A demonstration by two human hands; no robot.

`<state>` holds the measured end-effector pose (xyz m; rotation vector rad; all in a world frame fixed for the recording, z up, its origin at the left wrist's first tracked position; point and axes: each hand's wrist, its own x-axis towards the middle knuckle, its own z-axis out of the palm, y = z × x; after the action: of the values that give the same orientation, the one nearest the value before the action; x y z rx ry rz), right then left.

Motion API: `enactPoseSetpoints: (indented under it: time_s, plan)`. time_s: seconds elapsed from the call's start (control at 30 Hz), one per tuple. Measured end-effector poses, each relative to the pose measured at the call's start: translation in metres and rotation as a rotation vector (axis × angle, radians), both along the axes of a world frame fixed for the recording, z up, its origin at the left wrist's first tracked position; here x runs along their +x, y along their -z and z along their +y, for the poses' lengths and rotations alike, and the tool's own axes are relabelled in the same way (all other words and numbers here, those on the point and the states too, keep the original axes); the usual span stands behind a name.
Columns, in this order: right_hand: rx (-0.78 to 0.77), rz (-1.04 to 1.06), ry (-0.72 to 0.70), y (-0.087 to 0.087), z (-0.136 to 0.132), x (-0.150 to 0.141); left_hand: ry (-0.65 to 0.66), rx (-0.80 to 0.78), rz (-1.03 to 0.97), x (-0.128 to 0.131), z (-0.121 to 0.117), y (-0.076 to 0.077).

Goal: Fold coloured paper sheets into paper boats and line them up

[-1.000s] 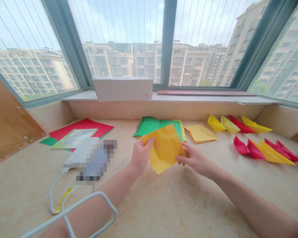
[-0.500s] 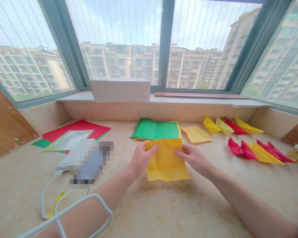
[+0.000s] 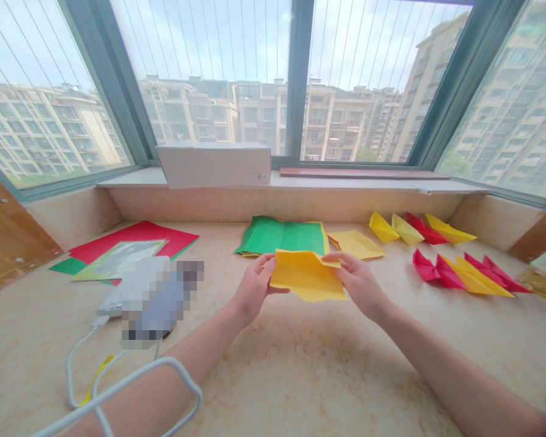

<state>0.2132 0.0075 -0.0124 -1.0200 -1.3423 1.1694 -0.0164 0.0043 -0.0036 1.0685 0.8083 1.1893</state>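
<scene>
- Left hand (image 3: pixel 253 290) pinching the left edge of a folded yellow paper sheet (image 3: pixel 307 276)!
- Right hand (image 3: pixel 359 285) narrowly gripping the sheet's right edge, the sheet held between both hands above the stone sill (image 3: pixel 300 370).
- Just beyond the hands, a green paper stack (image 3: pixel 277 237).
- Well right of the right hand, red and yellow origami boats (image 3: pixel 464 273).

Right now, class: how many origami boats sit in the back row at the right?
4, left to right: yellow boat, pale yellow boat, red boat, last yellow boat.

Unreadable small label (image 3: pixel 258 178) on white box (image 3: pixel 213 166)
</scene>
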Motion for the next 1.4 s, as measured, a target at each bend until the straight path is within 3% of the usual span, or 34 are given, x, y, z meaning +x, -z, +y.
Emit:
enactPoseSetpoints:
  time_s: [0.13, 0.3, 0.5, 0.67, 0.77, 0.9, 1.0, 1.1, 1.23, 1.33, 1.4]
  plan:
    - [0.012, -0.011, 0.075, -0.001, 0.001, 0.000, 0.102, 0.092, -0.122, -0.002, -0.007, -0.007]
    - [0.010, 0.100, -0.037, -0.008, -0.005, -0.001, 0.160, 0.230, -0.021, 0.003, -0.015, -0.005]
    - [0.052, -0.049, -0.046, -0.006, -0.008, -0.004, -0.069, 0.274, 0.102, 0.005, -0.005, 0.002]
    - [0.097, -0.184, -0.196, -0.005, -0.016, -0.011, -0.260, 0.286, 0.271, 0.002, -0.003, 0.001]
    - [0.116, -0.261, -0.254, -0.005, -0.019, -0.012, -0.312, 0.289, 0.401, 0.000, -0.003, 0.002]
    - [0.099, -0.334, -0.199, 0.001, -0.016, -0.014, -0.327, 0.334, 0.537, -0.002, 0.000, 0.008]
    - [0.107, -0.371, -0.165, 0.007, -0.014, -0.014, -0.419, 0.482, 0.719, -0.004, 0.001, 0.013]
    - [0.112, -0.474, -0.200, 0.009, -0.015, -0.015, -0.484, 0.754, 0.964, -0.008, 0.002, 0.014]
    - [0.145, -0.588, -0.267, 0.006, -0.020, -0.015, -0.241, 0.983, 1.202, -0.011, 0.002, 0.013]
    - [0.178, -0.665, -0.254, 0.004, -0.023, -0.015, -0.023, 0.958, 1.276, -0.009, 0.001, 0.014]
    - [0.208, -0.715, -0.210, 0.005, -0.022, -0.014, 0.053, 0.919, 1.287, -0.008, 0.002, 0.015]
